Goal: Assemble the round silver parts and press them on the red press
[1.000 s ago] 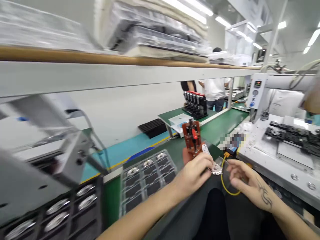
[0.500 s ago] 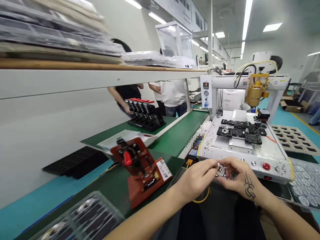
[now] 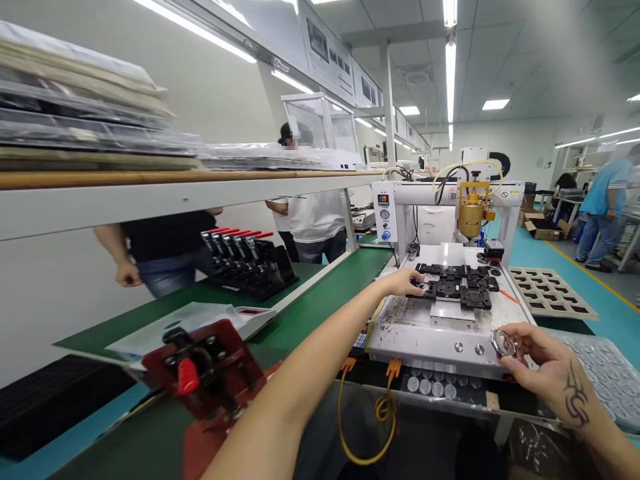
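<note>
My right hand [image 3: 543, 360] holds a round, shiny metal watch case [image 3: 503, 343] between thumb and fingers, off the front right of the white machine's base. My left hand [image 3: 404, 283] reaches over that base to the left end of the black fixture plates [image 3: 450, 287]. Its fingers are closed at the edge of a small round metal part [image 3: 425, 287] lying in the fixture; the fingertips partly cover it. Above and behind the fixture hangs the machine's gold-coloured dispensing head [image 3: 471, 217].
A red toggle press [image 3: 213, 387] stands near my left forearm. Clear trays with round pieces [image 3: 595, 373] and a beige slotted tray [image 3: 553, 293] lie right of the machine [image 3: 400, 337]. A yellow cable [image 3: 367, 460] loops below its front. People [image 3: 317, 223] stand beyond the shelf.
My hands were together at a round metal piece before the machine. Now they are apart: the left has reached forward to the fixture, the right has moved rightward with the watch case.
</note>
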Tool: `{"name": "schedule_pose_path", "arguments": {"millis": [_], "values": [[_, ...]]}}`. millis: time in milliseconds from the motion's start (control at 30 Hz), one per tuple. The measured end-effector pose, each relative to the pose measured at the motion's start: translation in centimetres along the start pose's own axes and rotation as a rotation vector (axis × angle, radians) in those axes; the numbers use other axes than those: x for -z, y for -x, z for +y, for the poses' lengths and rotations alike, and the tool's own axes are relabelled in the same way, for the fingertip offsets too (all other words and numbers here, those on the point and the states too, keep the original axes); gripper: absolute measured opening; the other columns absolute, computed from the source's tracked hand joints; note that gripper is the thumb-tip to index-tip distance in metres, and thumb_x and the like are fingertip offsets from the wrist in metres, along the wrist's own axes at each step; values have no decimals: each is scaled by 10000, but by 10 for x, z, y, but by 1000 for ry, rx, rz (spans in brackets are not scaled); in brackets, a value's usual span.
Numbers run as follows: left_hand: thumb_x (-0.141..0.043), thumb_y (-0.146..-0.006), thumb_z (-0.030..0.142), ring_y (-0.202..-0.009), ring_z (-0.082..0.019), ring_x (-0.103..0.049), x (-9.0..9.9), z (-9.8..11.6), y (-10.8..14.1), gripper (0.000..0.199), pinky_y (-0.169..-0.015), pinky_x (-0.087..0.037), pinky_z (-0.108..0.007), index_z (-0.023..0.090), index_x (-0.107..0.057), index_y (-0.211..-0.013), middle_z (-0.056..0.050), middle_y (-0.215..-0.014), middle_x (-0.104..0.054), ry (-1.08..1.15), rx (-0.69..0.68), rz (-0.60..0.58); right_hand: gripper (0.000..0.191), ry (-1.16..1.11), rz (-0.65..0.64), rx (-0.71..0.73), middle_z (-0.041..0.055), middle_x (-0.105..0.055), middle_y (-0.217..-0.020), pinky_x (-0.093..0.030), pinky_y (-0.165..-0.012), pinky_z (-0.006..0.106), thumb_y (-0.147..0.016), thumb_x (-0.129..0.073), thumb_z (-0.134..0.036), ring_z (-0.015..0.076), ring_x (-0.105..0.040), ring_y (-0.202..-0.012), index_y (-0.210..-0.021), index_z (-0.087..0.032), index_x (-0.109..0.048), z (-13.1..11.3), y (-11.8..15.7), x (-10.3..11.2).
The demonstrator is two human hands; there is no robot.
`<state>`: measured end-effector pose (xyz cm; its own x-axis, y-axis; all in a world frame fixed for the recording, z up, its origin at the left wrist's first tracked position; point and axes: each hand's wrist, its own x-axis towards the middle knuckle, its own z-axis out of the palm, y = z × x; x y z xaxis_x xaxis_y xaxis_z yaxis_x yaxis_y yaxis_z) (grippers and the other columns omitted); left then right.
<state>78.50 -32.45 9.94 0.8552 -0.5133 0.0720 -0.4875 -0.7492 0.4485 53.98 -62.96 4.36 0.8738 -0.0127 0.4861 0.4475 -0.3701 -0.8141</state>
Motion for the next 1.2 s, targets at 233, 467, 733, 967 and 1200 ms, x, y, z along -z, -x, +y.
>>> {"name": "schedule_pose_path", "arguments": {"millis": [233,467,733,967,1200], "values": [[-886,-625,273,-821,-266,-731,7,7,-13,323,-793,-572,-370,161,-777,-908,-50,-844,-775,-27,42,-20,411,178,-72,83,-15,-615,-712,-541,-627,322,-862,-775,-500,188,-601,-644,-1124,-189,-720,16,-59,-16],[-793,-771,355,-1126,-307,-705,22,24,36,406,-948,-556,-376,168,-712,-1122,-129,-1220,-755,91,-52,288,280,384,-276,144,28,-664,-883,-513,-728,305,-859,-785,-391,187,-608,-798,-1005,-162,-716,34,-169,-90],[-768,-827,310,-996,-231,-693,28,37,123,309,-909,-563,-376,200,-663,-1096,-92,-1124,-753,212,-129,448,299,583,-623,145,24,-724,-996,-611,-803,361,-1016,-734,-438,195,-709,-870,-1029,-139,-719,52,-232,-134],[-758,-852,318,-910,-185,-648,20,42,186,353,-858,-554,-354,220,-620,-1162,-34,-1050,-705,374,-55,490,329,620,-604,220,1,-714,-787,-564,-761,339,-1009,-723,-474,178,-686,-736,-925,-158,-760,54,-232,-138],[-740,-838,287,-897,-183,-693,-32,54,203,381,-863,-588,-344,217,-590,-1181,-31,-1023,-718,553,-12,494,305,559,-187,313,137,-737,-1096,-490,-972,414,-1050,-604,-417,301,-657,-1069,-1176,-204,-783,38,-175,-81]]}}
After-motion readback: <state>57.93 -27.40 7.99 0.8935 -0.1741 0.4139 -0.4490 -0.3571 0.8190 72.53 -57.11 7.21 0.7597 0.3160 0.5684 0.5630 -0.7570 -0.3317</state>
